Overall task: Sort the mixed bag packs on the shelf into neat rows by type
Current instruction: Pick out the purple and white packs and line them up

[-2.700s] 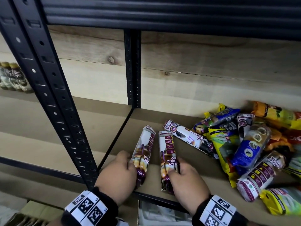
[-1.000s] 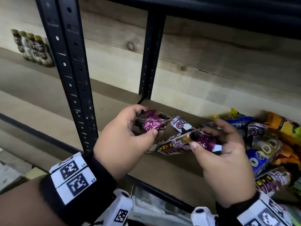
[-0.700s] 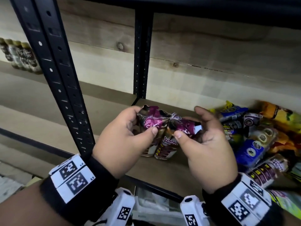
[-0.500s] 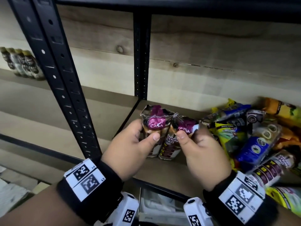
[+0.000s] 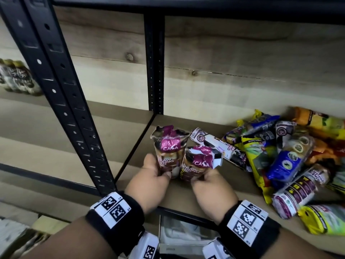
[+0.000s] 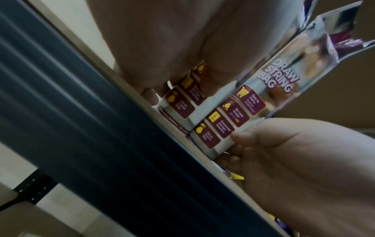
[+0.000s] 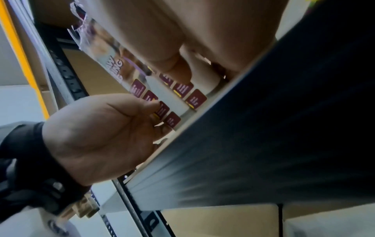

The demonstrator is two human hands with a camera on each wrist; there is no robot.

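Observation:
Two purple-and-white Casa drawstring bag packs stand upright side by side near the shelf's (image 5: pixel 138 146) front left corner. My left hand (image 5: pixel 164 171) grips the left pack (image 5: pixel 169 150) low down, thumb across its front. My right hand (image 5: pixel 200 174) grips the base of the right pack (image 5: pixel 196 163). In the left wrist view, the right pack (image 6: pixel 239 112) is pinched by the right hand's thumb, and the left pack (image 6: pixel 180 99) is half hidden under my palm. The right wrist view shows both packs (image 7: pixel 190 94) resting on the shelf edge. A third Casa pack (image 5: pixel 214 144) lies flat behind them.
A mixed heap of yellow, blue, orange and purple bag packs (image 5: pixel 280 157) fills the shelf's right side. A black perforated upright (image 5: pixel 74 118) stands just left of my left hand. Bottles (image 5: pixel 16 77) sit on the neighbouring shelf. A white box (image 5: pixel 183 234) lies below.
Both packs lay flat, were lifted and brought together, and now stand upright against each other. My hands have slid from the packs' tops down to their bases.

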